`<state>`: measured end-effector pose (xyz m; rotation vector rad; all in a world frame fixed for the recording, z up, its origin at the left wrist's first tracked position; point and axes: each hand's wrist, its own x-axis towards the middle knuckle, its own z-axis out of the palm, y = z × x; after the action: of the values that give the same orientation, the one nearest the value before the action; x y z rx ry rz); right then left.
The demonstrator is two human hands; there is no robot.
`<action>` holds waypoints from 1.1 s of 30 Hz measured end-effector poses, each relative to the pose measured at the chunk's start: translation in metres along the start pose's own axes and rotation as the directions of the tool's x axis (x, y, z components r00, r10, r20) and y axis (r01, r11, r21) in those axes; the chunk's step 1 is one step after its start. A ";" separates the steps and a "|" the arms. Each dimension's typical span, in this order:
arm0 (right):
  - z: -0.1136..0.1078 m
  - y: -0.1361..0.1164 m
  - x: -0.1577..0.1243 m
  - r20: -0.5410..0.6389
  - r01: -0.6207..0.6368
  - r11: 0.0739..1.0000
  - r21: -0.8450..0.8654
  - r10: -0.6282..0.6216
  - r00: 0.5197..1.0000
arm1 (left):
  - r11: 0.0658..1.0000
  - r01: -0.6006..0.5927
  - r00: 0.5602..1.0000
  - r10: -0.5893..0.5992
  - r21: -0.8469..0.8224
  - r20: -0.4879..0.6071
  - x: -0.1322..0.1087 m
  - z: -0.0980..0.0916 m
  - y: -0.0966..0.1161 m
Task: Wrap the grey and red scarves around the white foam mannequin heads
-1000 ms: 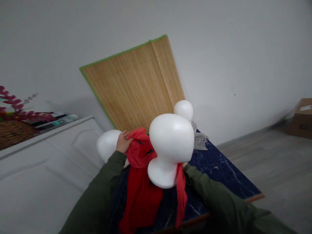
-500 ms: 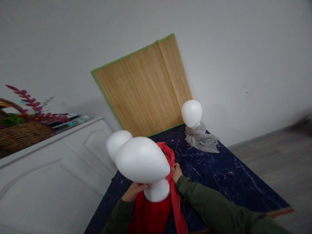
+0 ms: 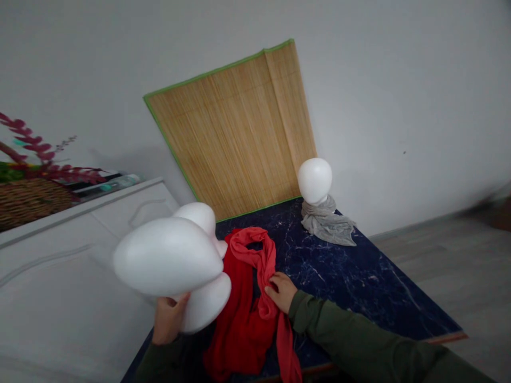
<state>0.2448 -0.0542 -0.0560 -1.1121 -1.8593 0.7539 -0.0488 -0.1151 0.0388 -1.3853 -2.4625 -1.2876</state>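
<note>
My left hand (image 3: 167, 319) grips a smooth white mannequin head (image 3: 167, 255) at its neck and holds it tilted over on its side, off to the left. A coral-red scarf (image 3: 266, 255) lies looped on the table, and my right hand (image 3: 282, 292) pinches it at the near side of the loop. One end of it hangs toward the table's front edge. Under and beside it is a darker red cloth (image 3: 247, 340). Partly hidden behind the held head is a second white mannequin head (image 3: 199, 215).
A third white mannequin head (image 3: 315, 180) with a grey scarf (image 3: 327, 223) round its neck stands at the table's far corner. Dark blue marbled covering (image 3: 339, 287) tops the table. A bamboo mat (image 3: 239, 133) leans on the wall. To the left is a white cabinet (image 3: 59, 276) bearing a wicker basket (image 3: 35, 201).
My left hand has tipped the mannequin head and moved it left, out of the coral-red scarf. The scarf's loop now lies open to view, still pinched by my right hand.
</note>
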 end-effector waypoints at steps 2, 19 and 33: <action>0.000 -0.002 -0.001 -0.004 -0.022 0.997 -0.068 0.021 1.000 | 0.995 0.093 0.993 -0.091 0.025 -0.076 0.008 -0.007 -0.023; -0.003 -0.003 -0.001 -0.007 -0.008 0.998 -0.066 0.008 1.000 | 0.998 0.037 0.990 -0.030 0.045 -0.137 0.051 0.026 -0.088; -0.005 -0.009 -0.009 0.182 0.181 0.974 -0.134 -0.155 0.971 | 0.988 -0.154 0.983 0.151 -0.020 -0.104 0.051 0.060 -0.083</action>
<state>0.2479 -0.0661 -0.0491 -0.9909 -2.1555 0.6363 -0.1186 -0.0610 -0.0330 -1.4433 -2.2334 -1.3288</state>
